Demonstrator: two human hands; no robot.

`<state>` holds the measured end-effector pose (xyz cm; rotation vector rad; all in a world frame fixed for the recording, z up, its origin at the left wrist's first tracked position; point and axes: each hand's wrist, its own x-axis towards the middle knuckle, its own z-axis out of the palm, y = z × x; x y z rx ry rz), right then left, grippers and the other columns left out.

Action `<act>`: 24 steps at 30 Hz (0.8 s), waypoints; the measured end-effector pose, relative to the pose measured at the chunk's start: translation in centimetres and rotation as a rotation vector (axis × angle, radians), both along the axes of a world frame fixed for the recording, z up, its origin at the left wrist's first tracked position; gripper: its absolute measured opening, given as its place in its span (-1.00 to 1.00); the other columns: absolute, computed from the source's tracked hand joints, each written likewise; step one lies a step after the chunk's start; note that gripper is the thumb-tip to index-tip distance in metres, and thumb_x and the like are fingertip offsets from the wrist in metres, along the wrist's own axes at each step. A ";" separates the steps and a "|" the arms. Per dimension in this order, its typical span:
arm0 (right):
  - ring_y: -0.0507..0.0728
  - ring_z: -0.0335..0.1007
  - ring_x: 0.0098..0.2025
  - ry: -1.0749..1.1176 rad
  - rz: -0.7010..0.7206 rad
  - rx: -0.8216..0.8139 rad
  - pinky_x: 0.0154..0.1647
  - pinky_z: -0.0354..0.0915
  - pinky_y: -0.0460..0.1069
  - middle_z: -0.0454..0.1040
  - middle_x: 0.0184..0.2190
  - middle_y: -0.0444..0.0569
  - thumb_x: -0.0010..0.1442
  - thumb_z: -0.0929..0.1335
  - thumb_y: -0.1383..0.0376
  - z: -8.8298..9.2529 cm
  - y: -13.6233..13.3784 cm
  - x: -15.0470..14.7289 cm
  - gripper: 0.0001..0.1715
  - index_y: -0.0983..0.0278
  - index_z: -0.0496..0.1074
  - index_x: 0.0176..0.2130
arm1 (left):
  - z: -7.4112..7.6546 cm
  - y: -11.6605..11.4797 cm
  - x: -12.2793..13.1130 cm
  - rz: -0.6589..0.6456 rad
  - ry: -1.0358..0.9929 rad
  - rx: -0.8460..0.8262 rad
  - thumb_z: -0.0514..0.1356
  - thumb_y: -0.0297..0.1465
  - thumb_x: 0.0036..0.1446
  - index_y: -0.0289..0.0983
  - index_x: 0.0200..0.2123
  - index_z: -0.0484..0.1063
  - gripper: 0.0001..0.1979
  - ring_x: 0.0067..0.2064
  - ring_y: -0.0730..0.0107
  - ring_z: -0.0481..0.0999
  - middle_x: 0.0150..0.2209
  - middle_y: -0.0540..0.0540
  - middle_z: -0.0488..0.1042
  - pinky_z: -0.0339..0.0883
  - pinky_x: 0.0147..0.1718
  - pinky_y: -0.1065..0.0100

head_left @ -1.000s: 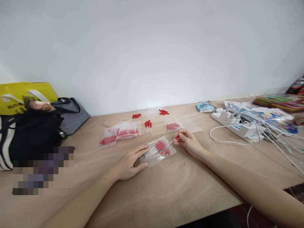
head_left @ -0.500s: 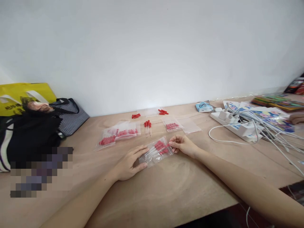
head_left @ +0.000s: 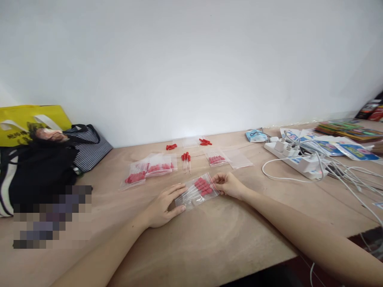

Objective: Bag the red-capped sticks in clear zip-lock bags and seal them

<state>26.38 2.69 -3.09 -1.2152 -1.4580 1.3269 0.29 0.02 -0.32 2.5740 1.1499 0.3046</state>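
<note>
A clear zip bag (head_left: 191, 202) lies on the wooden table (head_left: 209, 243), holding several dropper-like sticks with red bulb ends (head_left: 204, 186) and thin clear stems. My left hand (head_left: 166, 205) rests flat at the bag's left end, thumb and fingers spread apart around it. At the opposite end, my right hand (head_left: 229, 185) pinches the bag's red-lined edge between thumb and fingers. Just beyond the bag, several loose red-ended droppers (head_left: 186, 156) lie side by side. Filled bags (head_left: 158, 169) overlap to the left, and another filled bag (head_left: 217, 157) is to the right.
Red bulbs lie in two small piles (head_left: 171, 147) (head_left: 205, 142) near the wall. A flat bag (head_left: 238, 158) lies right of them. Further right are a blue packet (head_left: 256, 136), a power strip (head_left: 295, 161) with tangled white cables, and printed sheets. Bags (head_left: 89, 147) crowd the left.
The red ends inside the bag have gone from bunched to lying in an even row. My right hand has shifted slightly down along the bag's edge; my left hand has stayed in place.
</note>
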 end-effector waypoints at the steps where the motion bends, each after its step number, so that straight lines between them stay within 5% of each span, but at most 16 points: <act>1: -0.11 0.13 -0.70 -0.012 0.011 0.008 -0.71 0.08 -0.18 0.31 -0.72 -0.24 -0.25 0.44 0.25 -0.1 0.0 0.0 -0.78 0.32 0.40 -0.54 | 0.0 0.0 0.0 -0.005 -0.005 0.001 0.00 -0.17 0.13 -0.13 0.13 0.05 -0.50 0.17 0.17 0.06 0.17 -0.08 0.05 0.02 0.09 0.13; 9: -0.03 0.30 -0.50 0.077 0.191 0.031 -0.47 0.20 -0.12 0.47 -0.52 -0.12 -0.21 0.42 0.15 0.0 -0.1 0.4 -0.67 0.32 0.46 -0.42 | 0.3 -0.1 0.1 0.006 0.008 -0.017 0.01 -0.18 0.12 -0.16 0.12 0.06 -0.50 0.17 0.17 0.05 0.17 -0.11 0.05 0.01 0.10 0.12; 17: -0.12 0.07 -0.69 -0.028 0.213 0.080 -0.67 0.02 -0.18 0.28 -0.68 -0.24 -0.06 0.33 0.03 0.6 -0.2 0.7 -0.62 0.31 0.37 -0.46 | 0.3 -0.1 0.0 -0.004 -0.007 -0.011 0.01 -0.19 0.13 -0.13 0.12 0.07 -0.52 0.16 0.19 0.06 0.17 -0.08 0.06 0.01 0.10 0.13; 24: -0.11 0.04 -0.71 -0.168 0.043 0.039 -0.70 -0.03 -0.16 0.30 -0.69 -0.20 -0.08 0.32 -0.04 0.4 0.2 0.5 -0.55 0.31 0.33 -0.56 | 0.5 -0.1 -0.1 -0.043 0.016 -0.015 0.02 -0.20 0.11 -0.10 0.12 0.08 -0.51 0.18 0.16 0.03 0.19 -0.05 0.03 0.01 0.10 0.11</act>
